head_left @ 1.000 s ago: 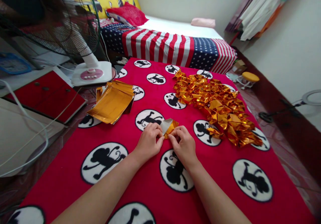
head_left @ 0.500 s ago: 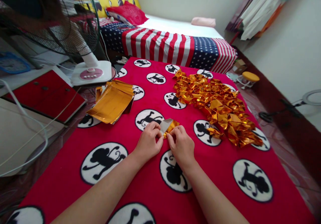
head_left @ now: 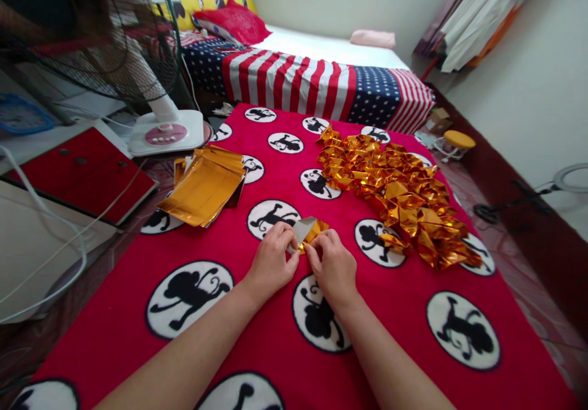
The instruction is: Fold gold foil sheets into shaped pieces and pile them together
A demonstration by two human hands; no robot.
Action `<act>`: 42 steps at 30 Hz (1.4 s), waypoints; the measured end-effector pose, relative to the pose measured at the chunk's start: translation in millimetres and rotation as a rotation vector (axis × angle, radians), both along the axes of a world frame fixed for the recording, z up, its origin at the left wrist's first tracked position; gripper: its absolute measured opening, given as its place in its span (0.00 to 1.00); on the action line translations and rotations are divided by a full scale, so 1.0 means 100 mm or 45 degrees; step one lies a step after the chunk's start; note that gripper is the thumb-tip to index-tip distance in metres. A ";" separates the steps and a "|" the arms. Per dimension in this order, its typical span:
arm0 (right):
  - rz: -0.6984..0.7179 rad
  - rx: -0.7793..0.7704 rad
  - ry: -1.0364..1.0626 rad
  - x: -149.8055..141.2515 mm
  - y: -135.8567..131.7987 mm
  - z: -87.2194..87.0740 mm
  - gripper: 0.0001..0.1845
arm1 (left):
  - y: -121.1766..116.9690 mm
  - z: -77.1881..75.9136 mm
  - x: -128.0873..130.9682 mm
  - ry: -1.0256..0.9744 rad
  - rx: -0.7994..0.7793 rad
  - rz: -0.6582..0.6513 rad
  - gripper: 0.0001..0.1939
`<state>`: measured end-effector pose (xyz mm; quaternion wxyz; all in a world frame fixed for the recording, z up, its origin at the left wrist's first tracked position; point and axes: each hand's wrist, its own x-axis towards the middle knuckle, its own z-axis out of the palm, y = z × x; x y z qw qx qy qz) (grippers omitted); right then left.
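Between my two hands is a sheet of gold foil paper (head_left: 314, 230), partly folded, its grey-white back showing on the left. My left hand (head_left: 274, 255) pinches its left edge, fingers closed. At the lower right edge my right hand (head_left: 332, 265) grips the paper between thumb and fingers. The fingertips of both hands nearly meet at the near side of the sheet. To the left lies a stack of flat gold foil sheets (head_left: 204, 186). A heap of folded gold foil pieces (head_left: 395, 192) spreads over the right side, with one piece (head_left: 394, 242) at its near edge.
A red cloth with monkey prints (head_left: 386, 336) covers the surface under my hands. An electric fan (head_left: 165, 129) stands at the left beside a red-fronted cabinet (head_left: 78, 174). Beyond is a bed with a stars-and-stripes cover (head_left: 294, 85). A yellow-topped stool (head_left: 459, 140) sits at the right.
Almost nothing differs. Both hands stay on the foil paper in nearly the same place, with only a slight shift of the fingers and the view.
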<state>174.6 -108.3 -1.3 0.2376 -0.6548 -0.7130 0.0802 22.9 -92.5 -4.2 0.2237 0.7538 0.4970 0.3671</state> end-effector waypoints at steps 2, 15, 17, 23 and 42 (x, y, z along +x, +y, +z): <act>-0.010 -0.023 0.000 0.00 0.00 0.00 0.09 | 0.00 0.00 -0.01 -0.002 -0.016 -0.019 0.06; 0.078 -0.180 0.323 0.14 0.05 0.06 0.04 | 0.01 -0.04 -0.02 -0.005 -0.046 -0.008 0.09; 0.051 -0.175 0.331 0.14 0.06 0.06 0.05 | 0.00 -0.03 -0.02 -0.002 -0.049 -0.006 0.09; -0.009 -0.173 0.258 0.10 0.08 0.07 0.08 | 0.00 -0.04 -0.02 0.001 -0.037 0.002 0.09; -0.169 -0.203 -0.292 -0.10 0.09 0.10 0.10 | 0.07 -0.07 -0.09 -0.084 -0.043 -0.070 0.09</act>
